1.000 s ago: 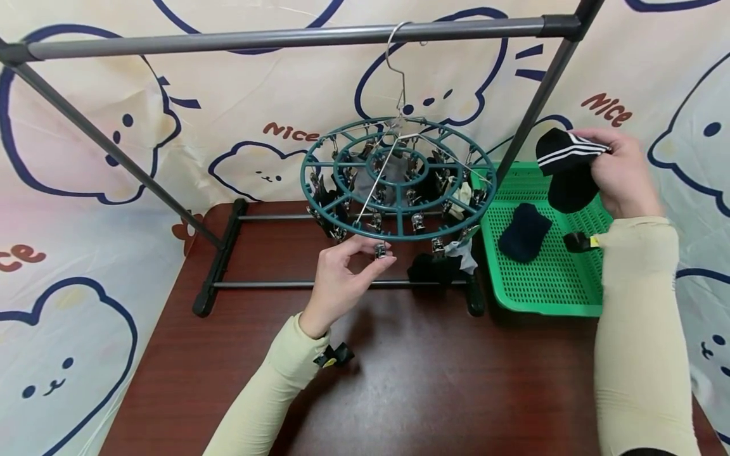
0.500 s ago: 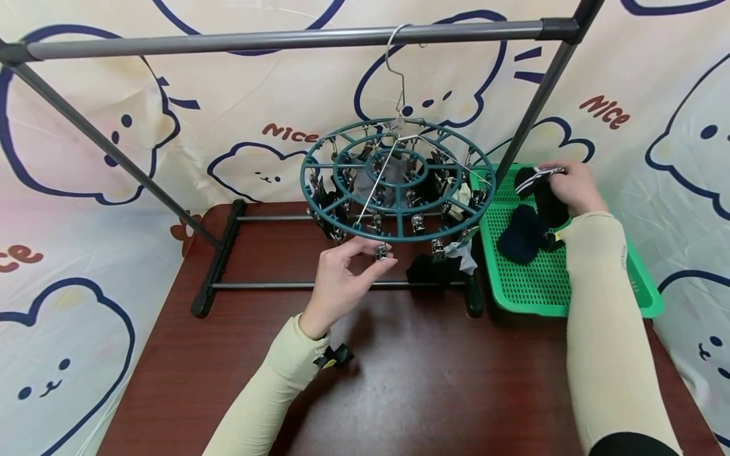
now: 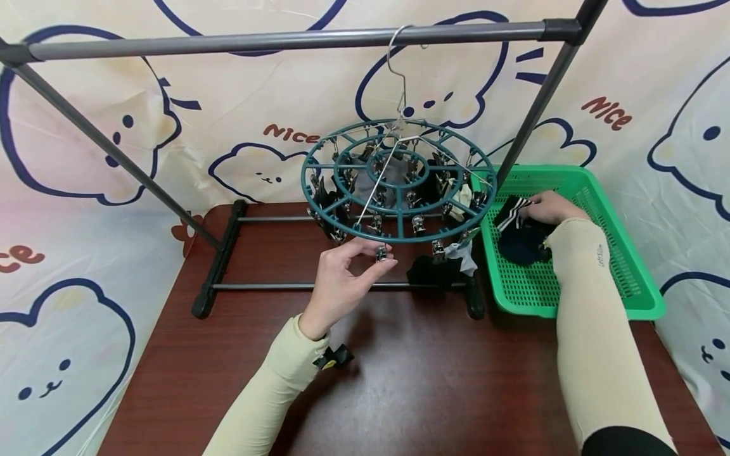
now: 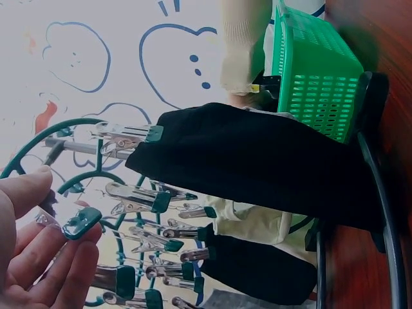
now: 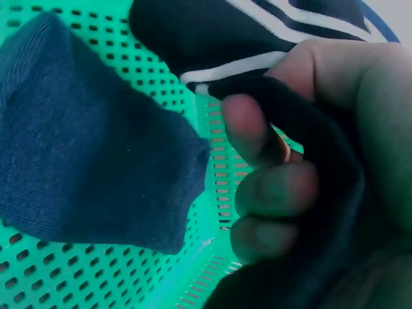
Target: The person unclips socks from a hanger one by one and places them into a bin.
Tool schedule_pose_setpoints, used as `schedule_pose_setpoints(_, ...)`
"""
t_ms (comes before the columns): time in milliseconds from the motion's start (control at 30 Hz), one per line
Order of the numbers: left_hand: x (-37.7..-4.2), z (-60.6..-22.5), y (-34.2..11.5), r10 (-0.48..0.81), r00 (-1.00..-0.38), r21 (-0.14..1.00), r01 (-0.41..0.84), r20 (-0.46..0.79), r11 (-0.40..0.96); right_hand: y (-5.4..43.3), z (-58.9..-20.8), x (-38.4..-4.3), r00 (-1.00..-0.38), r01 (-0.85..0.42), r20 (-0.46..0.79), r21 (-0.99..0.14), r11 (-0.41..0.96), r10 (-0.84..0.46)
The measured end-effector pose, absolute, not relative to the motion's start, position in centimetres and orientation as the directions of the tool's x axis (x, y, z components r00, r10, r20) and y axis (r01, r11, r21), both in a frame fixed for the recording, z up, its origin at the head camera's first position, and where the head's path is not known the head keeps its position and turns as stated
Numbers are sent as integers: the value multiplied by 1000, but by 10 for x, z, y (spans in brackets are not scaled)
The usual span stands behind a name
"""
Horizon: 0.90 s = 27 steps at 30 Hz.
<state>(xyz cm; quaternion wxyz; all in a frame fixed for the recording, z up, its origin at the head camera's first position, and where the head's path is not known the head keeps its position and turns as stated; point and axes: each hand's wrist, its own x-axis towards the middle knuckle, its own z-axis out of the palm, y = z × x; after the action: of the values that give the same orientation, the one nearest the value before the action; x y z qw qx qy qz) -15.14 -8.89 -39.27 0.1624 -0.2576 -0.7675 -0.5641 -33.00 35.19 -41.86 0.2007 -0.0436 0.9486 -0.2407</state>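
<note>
My left hand (image 3: 345,272) pinches a metal clip (image 3: 381,254) at the front rim of a round green clip hanger (image 3: 399,238). The left wrist view shows this clip's dark green tip (image 4: 82,223) among my fingers, with no cloth in it. Down in the green basket (image 3: 639,285), my right hand (image 3: 550,208) grips a black sock with white stripes (image 3: 509,214). Beside it lies a navy sock (image 3: 519,247), which fills the left of the right wrist view. Curled fingers hold the striped sock (image 5: 193,38) there, its dark cloth running across the palm.
The hanger hooks over a grey rack bar (image 3: 228,43). Several socks hang from other clips, among them a black sock (image 4: 257,167) and a pale cream sock (image 4: 248,219). The rack's feet (image 3: 202,304) stand on a brown table (image 3: 456,380). Behind hangs a printed cloth (image 3: 85,221).
My right hand has moved down and left with the striped sock, from above the basket's right side into it beside the navy sock. The left hand stays at the clip.
</note>
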Motion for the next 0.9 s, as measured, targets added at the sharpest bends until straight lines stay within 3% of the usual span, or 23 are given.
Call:
schedule_pose_setpoints(633, -153, -392, -88, 213, -814, 779, 579, 540, 241, 350, -438, -334, -832, 13, -506, -427, 904, -227)
schedule_pose_setpoints(900, -152, -392, -87, 207, -821, 788, 569, 532, 234, 347, -443, -333, -845, -39, -480, -386, 922, -237)
